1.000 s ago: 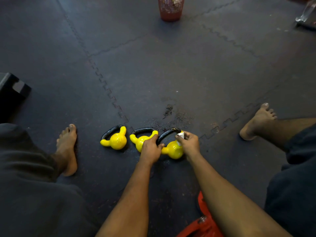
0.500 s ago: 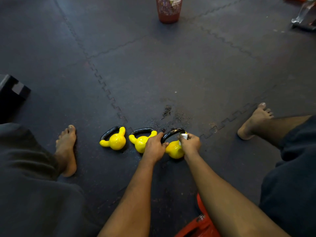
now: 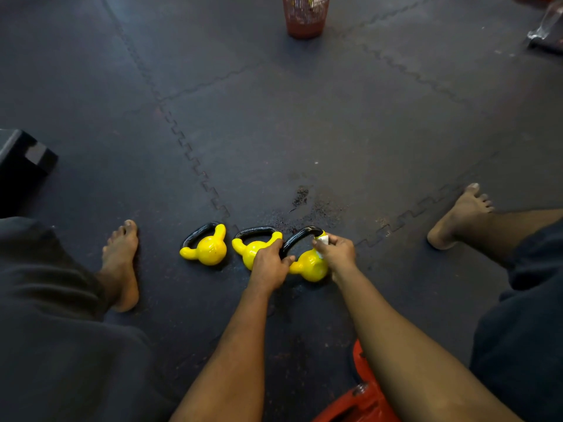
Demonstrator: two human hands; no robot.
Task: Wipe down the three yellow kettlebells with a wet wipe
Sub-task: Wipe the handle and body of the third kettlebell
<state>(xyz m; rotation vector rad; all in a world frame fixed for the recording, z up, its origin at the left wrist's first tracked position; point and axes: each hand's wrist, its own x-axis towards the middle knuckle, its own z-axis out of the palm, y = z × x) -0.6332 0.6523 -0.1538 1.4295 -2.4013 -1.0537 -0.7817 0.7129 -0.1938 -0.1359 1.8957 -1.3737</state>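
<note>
1. Nearest in, at the bottom edge, an orange piece of gym gear (image 3: 359, 403) sits between the two forearms; what it is I can't tell.
2. Up to the hands. The left hand (image 3: 269, 263) is curled round the left end of the black handle of the right-hand kettlebell (image 3: 309, 266), steadying it. It also covers part of the middle kettlebell (image 3: 251, 249).
3. The right hand (image 3: 336, 252) has its fingers bunched tight on a small white wet wipe (image 3: 323, 240), pressing it where the handle's right end meets the yellow body.
4. All three bells lie in a row on the dark floor mat (image 3: 335, 132) between the bare feet. The left-hand kettlebell (image 3: 210, 249) lies apart, with no hand on it.
5. Handling call: small bells, but likely solid and dense for their size, completely rigid. The glossy yellow coat looks slick and will be slicker once damp.
6. The round body should roll if pushed sideways, so the handle loop is the place to hold, which is where the left hand has it.
7. The wipe is soft and limp; it needs fingertip pressure and should wrap round the bar.
8. Just beyond, a dark wet-looking patch (image 3: 301, 197) marks the mat.
9. Far back stands a red mesh basket (image 3: 304, 16).
</note>
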